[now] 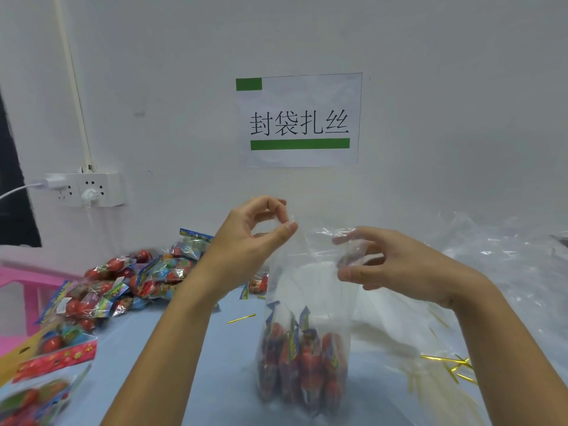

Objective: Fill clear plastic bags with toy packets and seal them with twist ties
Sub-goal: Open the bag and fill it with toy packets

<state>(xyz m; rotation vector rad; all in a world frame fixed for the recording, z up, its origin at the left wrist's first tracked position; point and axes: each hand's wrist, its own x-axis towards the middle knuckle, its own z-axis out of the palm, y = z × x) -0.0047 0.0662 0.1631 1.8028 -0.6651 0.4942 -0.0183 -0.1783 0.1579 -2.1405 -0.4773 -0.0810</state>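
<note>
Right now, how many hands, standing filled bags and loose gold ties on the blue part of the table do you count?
Hands: 2, the left hand and the right hand, both pinching the bag's top.
Filled clear bag standing upright: 1.
Gold twist tie lying alone on the blue table: 1.
Total: 4.

A paper sign (298, 119) hangs on the wall, a white socket strip (92, 189) left of it.
</note>
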